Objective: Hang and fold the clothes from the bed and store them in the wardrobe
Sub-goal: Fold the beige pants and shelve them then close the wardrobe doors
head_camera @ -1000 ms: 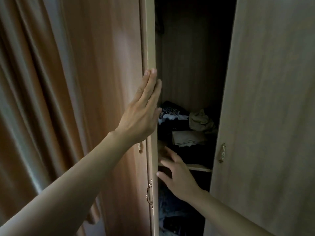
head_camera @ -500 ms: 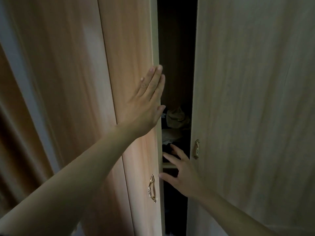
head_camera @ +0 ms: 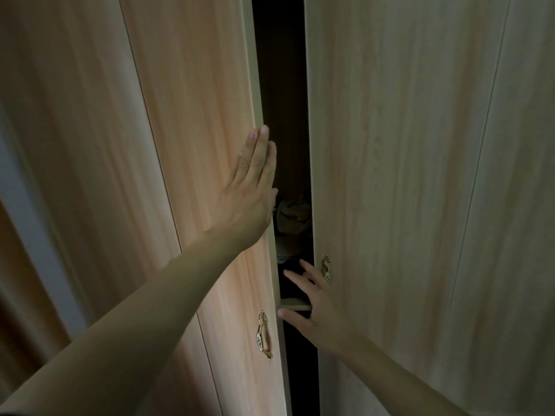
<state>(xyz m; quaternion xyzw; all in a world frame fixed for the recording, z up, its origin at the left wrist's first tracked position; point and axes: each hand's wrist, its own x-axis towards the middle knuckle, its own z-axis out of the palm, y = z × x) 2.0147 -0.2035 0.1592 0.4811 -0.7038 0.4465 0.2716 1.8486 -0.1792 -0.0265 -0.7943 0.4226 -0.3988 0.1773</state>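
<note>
so the left hand (head_camera: pixel 252 190) lies open and flat on the pale wood-grain wardrobe door (head_camera: pixel 195 115), the right hand (head_camera: pixel 318 307) is spread open at the gap, and soft khaki clothes (head_camera: pixel 292 210) sit shelved inside; stiff, light panel I'd guess, brass handle (head_camera: pixel 263 337) is the grab spot

Your left hand (head_camera: pixel 249 193) lies flat on the left wardrobe door (head_camera: pixel 192 115), at 9 o'clock of the narrow gap (head_camera: pixel 282 85). Your right hand (head_camera: pixel 318 310), fingers spread, is at the gap's 6 o'clock, beside the handle (head_camera: pixel 326 270) of the right wardrobe door (head_camera: pixel 405 175). Clothes (head_camera: pixel 292 211) show inside.

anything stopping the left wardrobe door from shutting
Yes. The right hand lies spread across the narrow gap between the left door and the right door, level with the shelf edge. The left hand presses flat on the left door. Nothing else visibly blocks it.
</note>
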